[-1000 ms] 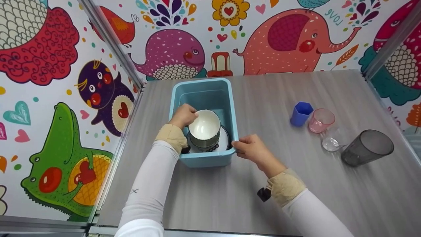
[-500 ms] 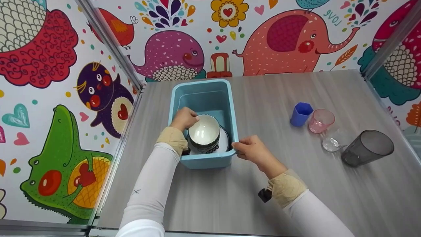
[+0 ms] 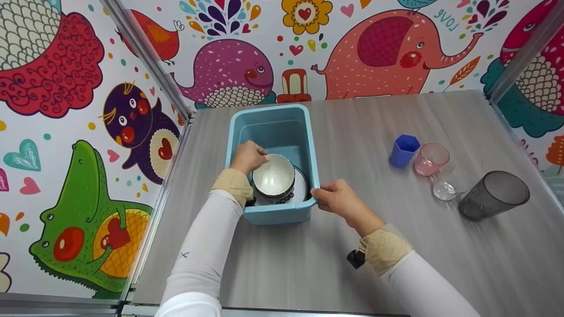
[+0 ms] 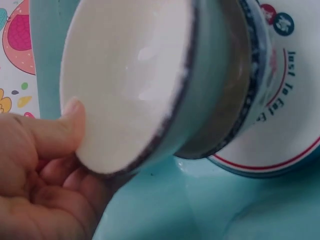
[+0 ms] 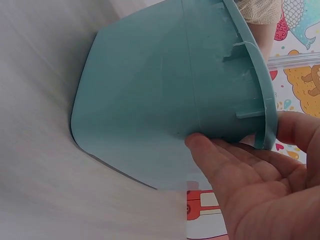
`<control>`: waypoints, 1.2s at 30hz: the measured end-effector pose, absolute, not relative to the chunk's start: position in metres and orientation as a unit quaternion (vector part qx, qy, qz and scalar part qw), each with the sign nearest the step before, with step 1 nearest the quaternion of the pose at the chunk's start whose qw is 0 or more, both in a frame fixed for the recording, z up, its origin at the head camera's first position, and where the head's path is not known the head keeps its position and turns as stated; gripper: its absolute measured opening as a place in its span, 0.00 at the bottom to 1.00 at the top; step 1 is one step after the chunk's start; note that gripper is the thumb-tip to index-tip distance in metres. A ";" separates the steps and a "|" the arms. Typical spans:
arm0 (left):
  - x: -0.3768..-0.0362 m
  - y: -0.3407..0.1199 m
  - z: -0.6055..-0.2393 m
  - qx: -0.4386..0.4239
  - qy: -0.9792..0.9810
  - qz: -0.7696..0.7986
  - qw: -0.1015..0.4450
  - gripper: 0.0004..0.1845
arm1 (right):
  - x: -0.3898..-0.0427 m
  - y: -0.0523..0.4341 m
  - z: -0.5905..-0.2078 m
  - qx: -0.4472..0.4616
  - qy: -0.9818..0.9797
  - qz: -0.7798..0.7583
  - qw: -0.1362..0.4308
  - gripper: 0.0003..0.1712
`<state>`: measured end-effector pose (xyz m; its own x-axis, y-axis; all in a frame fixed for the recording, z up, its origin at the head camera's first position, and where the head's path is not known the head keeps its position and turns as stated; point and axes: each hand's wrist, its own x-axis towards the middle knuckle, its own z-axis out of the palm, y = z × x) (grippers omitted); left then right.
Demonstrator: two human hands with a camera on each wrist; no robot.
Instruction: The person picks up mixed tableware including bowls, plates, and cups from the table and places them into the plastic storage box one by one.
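My left hand (image 3: pixel 249 157) reaches into the blue plastic bin (image 3: pixel 313 154) and pinches the rim of a bowl (image 3: pixel 274 175), white inside with a dark rim. In the left wrist view that bowl (image 4: pixel 130 75) tilts over a second patterned bowl (image 4: pixel 235 100), partly hidden beneath it. Under both lies a white plate (image 4: pixel 292 120) with a red ring and printed lettering. My right hand (image 3: pixel 338 199) grips the bin's near right corner; in the right wrist view the thumb and fingers hold either side of the bin's rim (image 5: pixel 270 107).
Right of the bin stand a blue hexagonal cup (image 3: pixel 404 151), a pink glass (image 3: pixel 431 159), a clear stemmed glass (image 3: pixel 446 189) and a large grey tumbler (image 3: pixel 493 196). Patterned panels (image 3: pixel 374 57) wall the grey table (image 3: pixel 299 273) at back and sides.
The held bowl has come down onto the lower bowl, with my left hand still at its rim. My right hand has stayed on the bin's corner.
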<state>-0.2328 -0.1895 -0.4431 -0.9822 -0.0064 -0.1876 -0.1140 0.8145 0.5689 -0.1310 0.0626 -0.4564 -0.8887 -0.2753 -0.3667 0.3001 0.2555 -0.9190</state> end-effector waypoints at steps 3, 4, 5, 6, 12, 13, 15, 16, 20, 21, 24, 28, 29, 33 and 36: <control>-0.232 -0.189 -0.446 -0.037 0.947 0.303 0.095 0.12 | -0.132 0.063 -0.456 0.004 0.759 -0.606 0.238 0.13; -0.232 -0.189 -0.447 -0.040 0.947 0.303 0.096 0.12 | -0.132 0.063 -0.456 0.004 0.759 -0.605 0.239 0.13; -0.232 -0.189 -0.448 -0.041 0.947 0.303 0.096 0.12 | -0.132 0.063 -0.457 0.003 0.759 -0.604 0.241 0.13; -0.231 -0.189 -0.448 -0.042 0.947 0.304 0.097 0.12 | -0.132 0.063 -0.456 0.003 0.759 -0.605 0.242 0.12; -0.232 -0.187 -0.451 -0.049 0.945 0.309 0.094 0.12 | -0.135 0.067 -0.454 -0.012 0.754 -0.608 0.247 0.13; -0.232 -0.187 -0.451 -0.051 0.945 0.309 0.093 0.12 | -0.135 0.067 -0.453 -0.014 0.755 -0.608 0.247 0.13; -0.233 -0.185 -0.451 -0.055 0.945 0.308 0.091 0.11 | -0.136 0.069 -0.451 -0.015 0.755 -0.608 0.246 0.12; -0.234 -0.184 -0.451 -0.055 0.945 0.309 0.088 0.11 | -0.136 0.069 -0.450 -0.016 0.755 -0.608 0.246 0.12; -0.236 -0.182 -0.451 -0.053 0.947 0.307 0.078 0.11 | -0.136 0.070 -0.448 -0.016 0.753 -0.611 0.242 0.12; -0.236 -0.183 -0.451 -0.053 0.948 0.305 0.077 0.11 | -0.136 0.070 -0.448 -0.018 0.752 -0.613 0.242 0.12; -0.236 -0.185 -0.454 -0.055 0.950 0.297 0.082 0.11 | -0.134 0.067 -0.451 -0.013 0.749 -0.617 0.241 0.12; -0.236 -0.188 -0.457 -0.055 0.952 0.288 0.090 0.11 | -0.133 0.065 -0.454 -0.009 0.746 -0.620 0.241 0.12; -0.237 -0.188 -0.458 -0.054 0.951 0.289 0.091 0.11 | -0.133 0.064 -0.454 -0.008 0.746 -0.622 0.241 0.12; -0.236 -0.186 -0.458 -0.049 0.951 0.292 0.088 0.11 | -0.132 0.065 -0.456 -0.005 0.747 -0.621 0.238 0.13; -0.234 -0.186 -0.459 -0.051 0.952 0.289 0.091 0.11 | -0.132 0.065 -0.457 -0.002 0.748 -0.619 0.239 0.13</control>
<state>-0.2342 -0.1856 -0.4586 -0.9784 -0.0437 -0.2020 -0.1488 0.8274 0.5415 -0.1315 0.0647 -0.4569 -0.8860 -0.2986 -0.3548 0.2929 0.2326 -0.9274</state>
